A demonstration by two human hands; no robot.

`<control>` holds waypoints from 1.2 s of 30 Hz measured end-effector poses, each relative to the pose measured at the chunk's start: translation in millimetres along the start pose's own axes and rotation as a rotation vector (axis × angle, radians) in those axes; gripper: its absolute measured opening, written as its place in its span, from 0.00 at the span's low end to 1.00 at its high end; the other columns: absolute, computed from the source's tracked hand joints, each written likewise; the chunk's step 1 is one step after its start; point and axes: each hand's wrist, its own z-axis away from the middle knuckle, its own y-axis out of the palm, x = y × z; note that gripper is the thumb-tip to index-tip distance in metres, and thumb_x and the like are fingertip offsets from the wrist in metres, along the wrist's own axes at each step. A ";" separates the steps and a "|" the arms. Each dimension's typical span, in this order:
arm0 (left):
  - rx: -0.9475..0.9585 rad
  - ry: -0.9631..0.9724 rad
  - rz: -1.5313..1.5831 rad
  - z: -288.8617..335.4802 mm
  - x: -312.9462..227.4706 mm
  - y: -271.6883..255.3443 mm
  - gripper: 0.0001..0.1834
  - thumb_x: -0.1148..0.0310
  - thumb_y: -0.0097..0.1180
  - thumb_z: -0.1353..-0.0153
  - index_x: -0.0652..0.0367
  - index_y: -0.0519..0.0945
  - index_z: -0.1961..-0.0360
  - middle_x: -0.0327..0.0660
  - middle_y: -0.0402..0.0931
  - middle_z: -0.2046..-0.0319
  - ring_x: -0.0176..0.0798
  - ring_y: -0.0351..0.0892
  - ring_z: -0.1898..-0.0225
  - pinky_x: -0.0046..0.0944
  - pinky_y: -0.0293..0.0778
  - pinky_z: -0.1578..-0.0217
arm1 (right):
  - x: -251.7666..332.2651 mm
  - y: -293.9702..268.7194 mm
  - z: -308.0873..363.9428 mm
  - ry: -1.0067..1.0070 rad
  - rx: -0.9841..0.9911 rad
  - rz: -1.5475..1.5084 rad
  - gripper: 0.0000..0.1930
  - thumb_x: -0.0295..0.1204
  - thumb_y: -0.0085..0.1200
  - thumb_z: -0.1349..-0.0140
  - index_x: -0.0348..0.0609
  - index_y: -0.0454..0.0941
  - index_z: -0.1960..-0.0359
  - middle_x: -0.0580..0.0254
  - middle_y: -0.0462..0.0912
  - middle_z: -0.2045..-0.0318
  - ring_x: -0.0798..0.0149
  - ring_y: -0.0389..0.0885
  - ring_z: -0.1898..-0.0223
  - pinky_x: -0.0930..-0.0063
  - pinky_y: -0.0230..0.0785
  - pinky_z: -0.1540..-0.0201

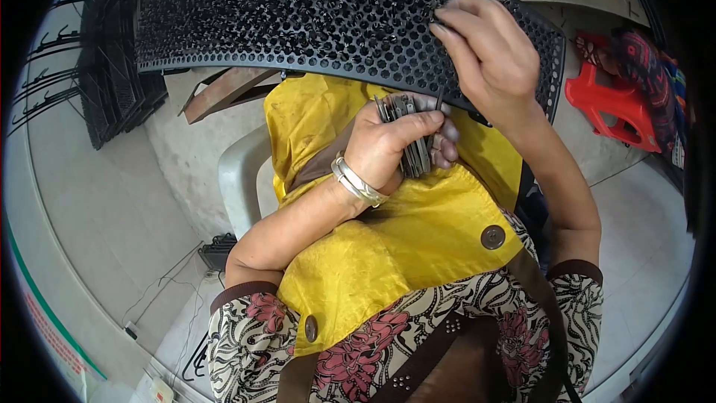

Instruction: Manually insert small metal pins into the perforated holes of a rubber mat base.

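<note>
A bundle of thin, dark metal strips [415, 153] is gripped in my left hand [379, 142], with the thumb pressed across it, above my lap. My right hand [501, 60] is raised over the right part of a black perforated panel [403, 77]. Its thumb and index finger are pinched together at a small dark piece, mostly hidden by the fingertips. Many small black pieces [298, 11] stand upright in the panel's holes, densely at the left and middle. Toward the panel's near edge and right end, more bare holes show.
A yellow apron [358, 231] covers my lap. Racks of black hooks [112, 60] stand at the left. The arm of a pale plastic chair [242, 179] is beside me. At the right is a red plastic stool [608, 108] with patterned cloth. Thin cables [175, 280] run over the floor.
</note>
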 end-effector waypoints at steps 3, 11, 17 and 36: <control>-0.017 0.022 0.012 1.5 1.0 -5.2 0.06 0.75 0.48 0.47 0.66 0.71 0.68 0.47 0.74 0.76 0.40 0.75 0.78 0.35 0.73 0.77 | 32.0 -23.5 -3.8 0.565 0.326 -0.381 0.07 0.18 0.56 0.56 0.33 0.74 0.73 0.60 0.75 0.76 0.73 0.71 0.79 0.83 0.62 0.78; -0.012 0.014 0.034 -0.9 1.5 -2.0 0.08 0.76 0.49 0.47 0.67 0.71 0.66 0.47 0.74 0.75 0.40 0.76 0.77 0.33 0.73 0.78 | 26.2 -34.7 -8.1 0.870 0.199 -0.329 0.05 0.19 0.55 0.51 0.35 0.76 0.71 0.70 0.76 0.76 0.83 0.68 0.76 0.91 0.61 0.75; -0.017 0.003 0.030 -0.5 1.6 -0.6 0.09 0.76 0.49 0.47 0.68 0.71 0.65 0.47 0.74 0.76 0.40 0.76 0.77 0.33 0.73 0.77 | 14.1 -15.8 -20.7 0.303 -0.074 -0.050 0.06 0.17 0.56 0.53 0.33 0.74 0.72 0.60 0.76 0.74 0.75 0.72 0.75 0.86 0.65 0.72; -0.035 0.076 0.086 -0.4 -10.1 -11.1 0.08 0.75 0.47 0.46 0.67 0.71 0.65 0.47 0.75 0.74 0.41 0.76 0.76 0.36 0.75 0.74 | 42.4 -32.2 1.1 0.108 0.236 -0.241 0.08 0.19 0.57 0.60 0.36 0.69 0.79 0.55 0.73 0.76 0.58 0.71 0.78 0.71 0.63 0.79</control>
